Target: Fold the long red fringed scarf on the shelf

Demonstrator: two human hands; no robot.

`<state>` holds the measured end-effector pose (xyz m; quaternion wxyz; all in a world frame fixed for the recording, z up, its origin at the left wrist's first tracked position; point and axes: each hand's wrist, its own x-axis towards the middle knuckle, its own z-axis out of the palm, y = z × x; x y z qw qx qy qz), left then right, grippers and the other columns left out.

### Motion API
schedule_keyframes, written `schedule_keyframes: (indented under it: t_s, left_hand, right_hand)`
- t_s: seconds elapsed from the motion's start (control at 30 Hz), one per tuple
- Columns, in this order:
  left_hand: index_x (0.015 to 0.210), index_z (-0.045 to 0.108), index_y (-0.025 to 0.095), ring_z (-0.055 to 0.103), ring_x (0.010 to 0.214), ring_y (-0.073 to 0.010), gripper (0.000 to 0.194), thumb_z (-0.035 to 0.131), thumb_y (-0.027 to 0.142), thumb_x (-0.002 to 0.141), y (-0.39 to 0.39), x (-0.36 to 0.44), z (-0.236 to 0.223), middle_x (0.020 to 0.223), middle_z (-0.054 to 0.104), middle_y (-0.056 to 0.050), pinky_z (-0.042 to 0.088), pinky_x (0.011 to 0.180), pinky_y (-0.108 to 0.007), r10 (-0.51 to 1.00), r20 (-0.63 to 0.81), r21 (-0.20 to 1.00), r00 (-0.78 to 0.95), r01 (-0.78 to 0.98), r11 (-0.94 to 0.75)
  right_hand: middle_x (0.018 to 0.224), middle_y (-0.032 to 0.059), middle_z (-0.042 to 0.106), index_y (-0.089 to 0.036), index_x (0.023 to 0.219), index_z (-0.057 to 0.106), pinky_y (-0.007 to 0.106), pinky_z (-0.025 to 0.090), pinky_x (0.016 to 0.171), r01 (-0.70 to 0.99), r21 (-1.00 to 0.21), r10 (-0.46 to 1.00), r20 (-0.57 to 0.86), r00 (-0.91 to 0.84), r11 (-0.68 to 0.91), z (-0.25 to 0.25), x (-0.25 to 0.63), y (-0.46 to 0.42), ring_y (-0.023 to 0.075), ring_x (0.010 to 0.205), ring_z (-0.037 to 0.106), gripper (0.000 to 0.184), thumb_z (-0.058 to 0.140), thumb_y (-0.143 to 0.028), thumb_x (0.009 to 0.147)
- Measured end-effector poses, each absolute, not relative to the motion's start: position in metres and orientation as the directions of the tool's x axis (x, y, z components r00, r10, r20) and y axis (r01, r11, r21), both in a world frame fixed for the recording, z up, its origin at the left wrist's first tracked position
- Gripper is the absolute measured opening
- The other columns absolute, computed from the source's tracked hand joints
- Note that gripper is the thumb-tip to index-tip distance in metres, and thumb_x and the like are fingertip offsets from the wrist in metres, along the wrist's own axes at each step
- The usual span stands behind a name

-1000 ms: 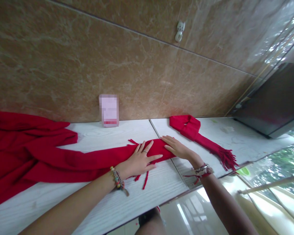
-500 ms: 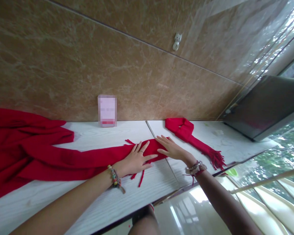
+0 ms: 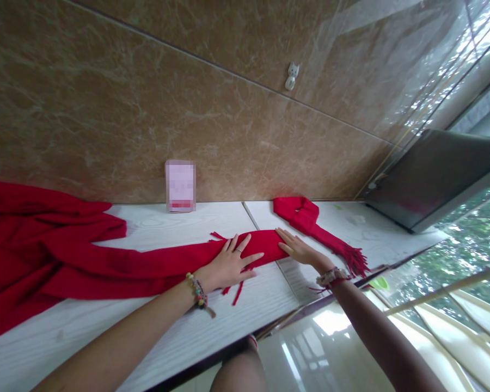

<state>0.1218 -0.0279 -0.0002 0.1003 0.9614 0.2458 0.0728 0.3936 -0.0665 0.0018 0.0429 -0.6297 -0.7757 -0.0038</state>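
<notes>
A long red scarf (image 3: 147,272) stretches across the white counter (image 3: 245,316), bunched loosely at the left and narrowing to a flat folded end in the middle. My left hand (image 3: 231,265) lies flat on it with fingers spread, near some fringe strands that poke out on both sides. At the folded end rests my right hand (image 3: 297,250), fingers stretched out over the fabric's right edge. Behind and right of it lies a second red piece (image 3: 304,215), folded into a loop with a fringed tail. Part of the scarf is hidden beneath my left hand.
A pinkish box (image 3: 181,186), blurred out, stands against the brown marbled wall (image 3: 147,109). A small white cat-shaped hook (image 3: 292,76) is on the wall. A dark grey appliance (image 3: 433,174) occupies the counter's right end. The counter's front edge runs below my hands.
My right hand has slid slightly rightward along the folded end, away from my left hand, which stays flat on the scarf. The camera view has shifted a little.
</notes>
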Motion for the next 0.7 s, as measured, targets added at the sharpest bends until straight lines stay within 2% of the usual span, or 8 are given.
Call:
schedule_keyframes:
  t_s: [0.13,0.27,0.43,0.57,0.7]
  left_hand:
    - [0.133,0.03,0.037,0.01,0.13,-0.0404,0.053,0.033,0.058,0.085,-0.025,0.121,-0.005,0.148,0.004,-0.009,0.018,0.1,-0.056,0.477,0.123,0.218,0.87,0.445,-0.868]
    - [0.136,0.028,0.031,0.01,0.131,-0.0383,0.06,0.025,0.062,0.084,-0.025,0.123,-0.008,0.147,0.009,-0.011,0.018,0.101,-0.054,0.49,0.127,0.203,0.862,0.461,-0.864]
    - [0.139,0.02,0.019,0.008,0.132,-0.0351,0.069,0.022,0.062,0.085,-0.026,0.124,-0.007,0.147,0.012,-0.012,0.017,0.104,-0.049,0.505,0.14,0.161,0.852,0.484,-0.86]
    - [0.139,0.02,0.017,0.011,0.133,-0.0306,0.067,0.024,0.058,0.087,-0.024,0.123,-0.005,0.147,0.012,-0.011,0.016,0.105,-0.046,0.501,0.123,0.145,0.857,0.484,-0.863]
    - [0.139,0.02,0.016,0.012,0.133,-0.0264,0.067,0.025,0.058,0.086,-0.023,0.123,-0.006,0.146,0.013,-0.011,0.016,0.105,-0.044,0.484,0.106,0.135,0.869,0.47,-0.872]
  right_hand:
    - [0.138,0.0167,0.034,-0.013,0.134,0.033,0.047,0.032,0.101,0.986,-0.113,0.984,0.138,-0.11,0.126,0.006,0.391,-0.064,0.0265,0.129,0.027,0.051,0.031,-0.039,0.09]
    - [0.143,0.011,0.026,-0.017,0.137,0.03,0.047,0.025,0.105,0.962,-0.149,0.95,0.249,-0.188,0.229,0.012,0.356,-0.06,0.0243,0.133,0.016,0.053,0.028,-0.042,0.09]
    - [0.136,0.0141,0.039,-0.012,0.131,0.039,0.049,0.024,0.104,0.969,-0.035,0.955,0.182,-0.235,0.245,0.005,0.328,-0.06,0.0269,0.128,0.03,0.047,0.031,-0.034,0.09]
    - [0.135,0.0145,0.04,-0.012,0.131,0.04,0.048,0.026,0.103,0.974,0.017,0.945,0.238,-0.224,0.227,-0.003,0.34,-0.061,0.0254,0.127,0.033,0.045,0.031,-0.03,0.09]
    - [0.134,0.0146,0.041,-0.01,0.13,0.041,0.047,0.026,0.103,0.971,0.054,0.944,0.228,-0.24,0.234,-0.004,0.361,-0.058,0.0251,0.126,0.034,0.045,0.029,-0.028,0.09]
